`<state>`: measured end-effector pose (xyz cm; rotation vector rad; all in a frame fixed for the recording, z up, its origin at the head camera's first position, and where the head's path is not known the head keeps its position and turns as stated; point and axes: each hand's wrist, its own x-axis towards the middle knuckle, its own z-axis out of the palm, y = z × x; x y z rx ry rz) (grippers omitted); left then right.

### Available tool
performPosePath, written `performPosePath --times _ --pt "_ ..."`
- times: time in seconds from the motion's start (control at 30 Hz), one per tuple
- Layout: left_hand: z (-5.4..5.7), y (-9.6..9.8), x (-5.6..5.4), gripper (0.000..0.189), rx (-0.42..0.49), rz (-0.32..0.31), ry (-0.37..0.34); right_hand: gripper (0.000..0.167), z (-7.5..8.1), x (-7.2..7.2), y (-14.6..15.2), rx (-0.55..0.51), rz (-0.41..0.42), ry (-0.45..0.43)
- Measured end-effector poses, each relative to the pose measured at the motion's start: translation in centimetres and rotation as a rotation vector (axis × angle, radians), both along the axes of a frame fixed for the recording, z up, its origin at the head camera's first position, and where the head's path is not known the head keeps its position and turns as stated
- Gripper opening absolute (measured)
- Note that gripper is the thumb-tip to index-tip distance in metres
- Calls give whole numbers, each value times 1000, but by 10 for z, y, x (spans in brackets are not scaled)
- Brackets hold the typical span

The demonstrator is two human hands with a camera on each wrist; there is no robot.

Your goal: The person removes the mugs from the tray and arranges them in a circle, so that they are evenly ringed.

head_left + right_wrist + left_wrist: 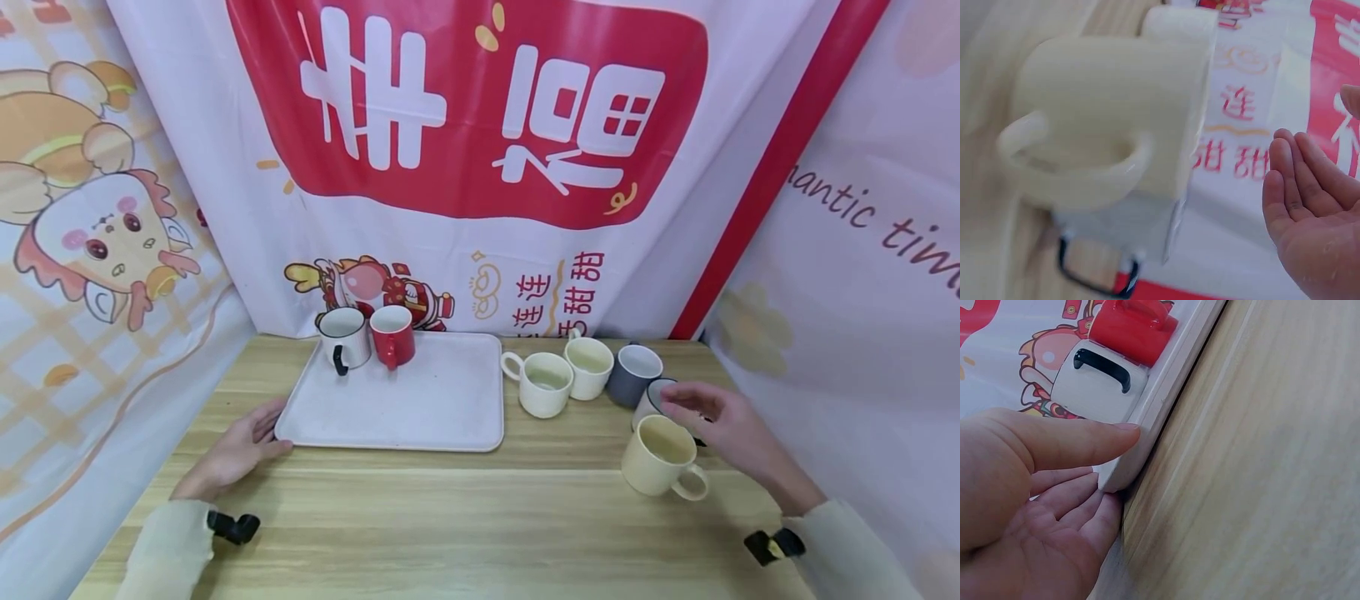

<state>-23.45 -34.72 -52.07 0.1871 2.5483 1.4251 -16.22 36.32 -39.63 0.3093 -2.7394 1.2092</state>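
My left hand [238, 450] is at the near left corner of the white tray [405, 417], the corner between its thumb [1094, 442] and fingers. On the tray, a white mug [347, 340] with a black handle stands beside a red mug [394, 337]. Above the right-hand mugs hovers my right hand [716, 421], its fingers loosely bent and holding nothing. Nearest to it are a pale yellow mug [660, 458] and a white mug with a dark rim [651, 400], partly hidden by that hand. In the right wrist view the yellow mug [1104, 100] lies apart from the fingers.
Right of the tray stand two cream mugs, one [545, 387] in front and one [588, 371] behind, and a dark grey mug [633, 375]. The wooden table [450, 525] meets printed cloth [465, 208] at the back and on both sides.
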Motion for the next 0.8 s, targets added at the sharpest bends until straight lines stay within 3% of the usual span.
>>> performPosePath --times 0.2,0.37,0.57,0.8 --pt "2 0 0 93 2 -2 0 35 18 -25 -51 43 122 -34" --pt "3 0 -1 92 -2 0 -1 41 24 -48 -98 63 198 -26" --pt "1 0 0 93 -6 4 -13 45 26 -73 -155 33 328 -35" --pt "0 -2 2 92 9 -5 9 44 20 -98 -218 67 413 -23"
